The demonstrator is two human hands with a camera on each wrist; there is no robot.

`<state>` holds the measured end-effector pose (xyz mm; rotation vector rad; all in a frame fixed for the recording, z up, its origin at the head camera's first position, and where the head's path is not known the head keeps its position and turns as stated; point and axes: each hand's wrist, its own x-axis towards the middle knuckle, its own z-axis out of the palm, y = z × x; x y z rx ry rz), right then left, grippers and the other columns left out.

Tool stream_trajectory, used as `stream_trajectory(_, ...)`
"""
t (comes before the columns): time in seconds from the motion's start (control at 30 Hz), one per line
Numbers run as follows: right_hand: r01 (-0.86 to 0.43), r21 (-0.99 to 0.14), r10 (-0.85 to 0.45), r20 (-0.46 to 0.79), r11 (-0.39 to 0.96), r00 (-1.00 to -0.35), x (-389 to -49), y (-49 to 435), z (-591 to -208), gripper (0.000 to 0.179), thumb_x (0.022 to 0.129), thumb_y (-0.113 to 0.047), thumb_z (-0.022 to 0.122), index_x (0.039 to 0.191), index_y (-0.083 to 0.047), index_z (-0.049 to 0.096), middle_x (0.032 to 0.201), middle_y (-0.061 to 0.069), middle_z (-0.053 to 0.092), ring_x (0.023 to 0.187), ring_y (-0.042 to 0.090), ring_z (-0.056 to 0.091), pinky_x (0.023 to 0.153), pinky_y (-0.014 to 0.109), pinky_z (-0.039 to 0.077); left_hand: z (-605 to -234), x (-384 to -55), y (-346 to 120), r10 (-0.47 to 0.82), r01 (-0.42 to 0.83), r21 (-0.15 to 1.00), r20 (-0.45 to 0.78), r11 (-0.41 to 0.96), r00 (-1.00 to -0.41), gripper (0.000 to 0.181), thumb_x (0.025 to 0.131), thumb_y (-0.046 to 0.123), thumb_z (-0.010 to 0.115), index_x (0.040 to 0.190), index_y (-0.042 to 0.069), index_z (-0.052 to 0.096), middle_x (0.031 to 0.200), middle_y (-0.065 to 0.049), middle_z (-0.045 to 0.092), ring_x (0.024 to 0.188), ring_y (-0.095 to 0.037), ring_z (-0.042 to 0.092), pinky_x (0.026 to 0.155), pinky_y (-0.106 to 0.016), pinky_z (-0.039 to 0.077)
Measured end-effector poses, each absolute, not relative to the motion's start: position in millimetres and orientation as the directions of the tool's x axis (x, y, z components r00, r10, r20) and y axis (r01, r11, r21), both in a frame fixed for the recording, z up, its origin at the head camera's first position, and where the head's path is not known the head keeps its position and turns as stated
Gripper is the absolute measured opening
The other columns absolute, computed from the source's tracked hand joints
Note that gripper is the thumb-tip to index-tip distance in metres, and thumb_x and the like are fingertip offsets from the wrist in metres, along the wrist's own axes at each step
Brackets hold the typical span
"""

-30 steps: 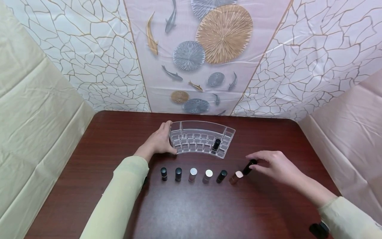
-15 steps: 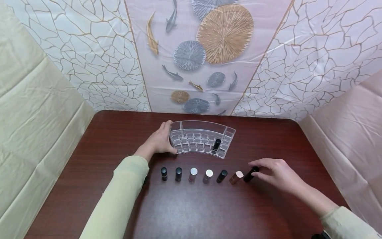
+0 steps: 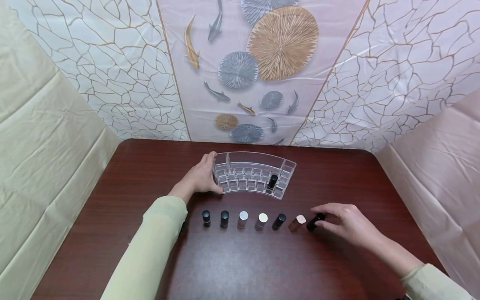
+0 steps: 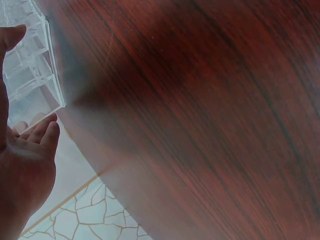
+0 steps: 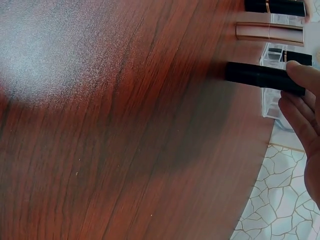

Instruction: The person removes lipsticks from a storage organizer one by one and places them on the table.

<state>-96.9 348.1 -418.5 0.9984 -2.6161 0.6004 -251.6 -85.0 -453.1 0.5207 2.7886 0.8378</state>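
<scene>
My right hand [image 3: 348,221] pinches a black lipstick tube [image 5: 257,75] near its top between thumb and fingers. The tube stands on the table at the right end of a row of lipsticks, just right of a copper-brown lipstick [image 3: 297,223]. My left hand [image 3: 200,175] holds the left end of a clear, curved lipstick organizer [image 3: 243,184], thumb at the front corner and fingers along the side and back. One black lipstick [image 3: 272,181] stands in a front slot near the organizer's right end.
Leftward along the row stand a black lipstick [image 3: 278,221], a gold-topped lipstick [image 3: 261,221], a silver-topped lipstick [image 3: 242,219] and two more black ones. The dark red wooden table [image 3: 232,266] ends at a patterned cloth backdrop [image 3: 240,104].
My right hand has moved slightly right and toward me with the black lipstick tube, lowering it beside the copper-brown one. My left hand and the organizer have stayed in place.
</scene>
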Motion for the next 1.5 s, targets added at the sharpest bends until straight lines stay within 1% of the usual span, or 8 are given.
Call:
stream_trajectory(0.33, -0.673, -0.291, -0.566, 0.375, 0.681, -0.734, -95, 348, -421, 0.047, 0.07, -0.003, 0.096, 0.112, -0.013, 0.08, 0.103, -0.004, 0.08, 0.09, 0.006, 0.074, 0.085, 0.008, 0.05, -454, -252, -85, 0.382, 0.279, 0.558, -0.074, 0.781, -0.921, 0.125, 0.067, 0.033, 0.099, 0.162, 0.005, 0.023, 0.154, -0.018, 0.041, 0.127, -0.034, 0.057, 0.11, -0.048, 0.049)
stream_trajectory(0.5, -0.645, -0.315, -0.545, 0.353, 0.697, -0.761, -94, 347, -416, 0.048, 0.07, -0.006, 0.098, 0.114, -0.012, 0.08, 0.105, -0.001, 0.08, 0.09, 0.006, 0.075, 0.083, 0.011, 0.053, -453, -252, -85, 0.379, 0.274, 0.556, -0.081, 0.784, -0.922, 0.125, 0.067, 0.034, 0.099, 0.162, 0.006, 0.022, 0.155, -0.018, 0.041, 0.128, -0.034, 0.056, 0.111, -0.048, 0.048)
stream_trajectory(0.63, -0.624, -0.299, -0.531, 0.34, 0.722, -0.777, -97, 346, -407, 0.048, 0.072, -0.011, 0.098, 0.117, -0.012, 0.08, 0.107, -0.002, 0.081, 0.094, 0.01, 0.076, 0.087, 0.01, 0.052, -453, -252, -85, 0.378, 0.274, 0.551, -0.082, 0.788, -0.922, 0.125, 0.067, 0.034, 0.099, 0.162, 0.006, 0.022, 0.155, -0.018, 0.041, 0.128, -0.034, 0.056, 0.111, -0.049, 0.048)
stream_trajectory(0.8, -0.627, -0.26, -0.537, 0.342, 0.734, -0.771, -105, 342, -395, 0.05, 0.073, -0.015, 0.097, 0.12, -0.013, 0.08, 0.111, -0.001, 0.08, 0.099, 0.018, 0.078, 0.091, 0.01, 0.05, -453, -252, -85, 0.376, 0.272, 0.549, -0.084, 0.791, -0.923, 0.126, 0.068, 0.034, 0.099, 0.162, 0.006, 0.021, 0.155, -0.018, 0.041, 0.128, -0.034, 0.056, 0.111, -0.049, 0.049)
stream_trajectory(0.9, -0.63, -0.248, -0.542, 0.341, 0.736, -0.768, -112, 339, -389, 0.052, 0.074, -0.016, 0.097, 0.122, -0.014, 0.08, 0.113, 0.0, 0.08, 0.101, 0.021, 0.078, 0.092, 0.015, 0.053, -453, -252, -85, 0.377, 0.271, 0.551, -0.086, 0.789, -0.922, 0.126, 0.068, 0.035, 0.099, 0.162, 0.006, 0.021, 0.155, -0.018, 0.041, 0.128, -0.034, 0.056, 0.111, -0.049, 0.048)
stream_trajectory(1.07, -0.612, -0.237, -0.536, 0.315, 0.754, -0.783, -121, 336, -381, 0.052, 0.076, -0.019, 0.097, 0.124, -0.012, 0.079, 0.116, 0.003, 0.08, 0.106, 0.023, 0.077, 0.089, 0.034, 0.059, -454, -252, -85, 0.383, 0.28, 0.554, -0.077, 0.784, -0.921, 0.125, 0.067, 0.034, 0.099, 0.162, 0.006, 0.022, 0.155, -0.018, 0.041, 0.128, -0.034, 0.056, 0.11, -0.049, 0.049)
stream_trajectory(1.2, -0.6, -0.248, -0.531, 0.293, 0.761, -0.795, -128, 332, -376, 0.053, 0.078, -0.02, 0.096, 0.127, -0.011, 0.078, 0.118, 0.005, 0.079, 0.108, 0.025, 0.077, 0.088, 0.046, 0.06, -454, -252, -85, 0.385, 0.281, 0.556, -0.076, 0.782, -0.92, 0.125, 0.067, 0.033, 0.098, 0.162, 0.005, 0.022, 0.155, -0.018, 0.041, 0.128, -0.034, 0.056, 0.111, -0.048, 0.049)
stream_trajectory(1.5, -0.603, -0.259, -0.548, 0.258, 0.755, -0.796, -144, 325, -370, 0.059, 0.081, -0.023, 0.095, 0.134, -0.008, 0.074, 0.124, 0.011, 0.078, 0.113, 0.031, 0.075, 0.092, 0.052, 0.06, -453, -252, -85, 0.38, 0.277, 0.548, -0.081, 0.789, -0.921, 0.126, 0.068, 0.034, 0.098, 0.163, 0.005, 0.021, 0.155, -0.019, 0.04, 0.127, -0.034, 0.056, 0.111, -0.048, 0.049)
